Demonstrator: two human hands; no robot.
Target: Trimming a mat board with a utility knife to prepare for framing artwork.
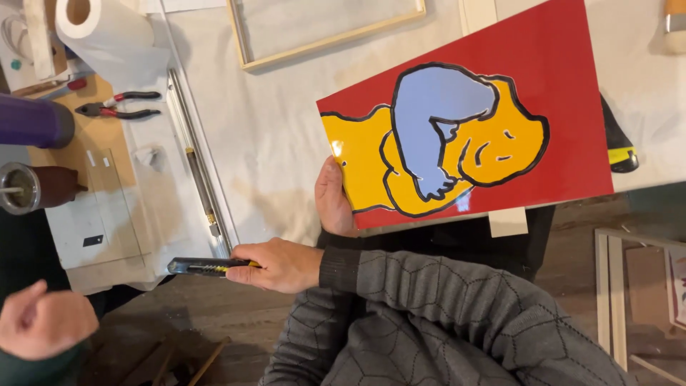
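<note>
Grey knitted sleeve [443,322] fills the bottom of the view as I stand at the edge of a cloth-covered worktable [271,129]. My right hand [282,266] is closed in a fist around a black-and-yellow utility knife [204,267], held out past the table edge over the floor; I cannot tell whether the blade is out.

My left hand [332,204] grips the near left corner of a glossy painted panel [564,107], thumb on the face and fingers hidden beneath. It is red, with a yellow figure and a blue arm outlined in black. The panel lies tilted across the table's near edge, its lower side overhanging and a pale wooden strip [507,221] showing beneath.

The panel looks stiff and light, but its shiny face seems slippery and easily marked. The edges or the underside look the safest places to hold, with a second hand on the far side to stop it tipping.

Further back lie red-handled pliers [118,104], a paper roll [100,28], a long metal rod [204,179] and a bare wooden frame [329,39]. At the left, another person's fist [43,322] hangs closed, well apart from the knife, and another hand [57,186] holds a cup [18,187].
</note>
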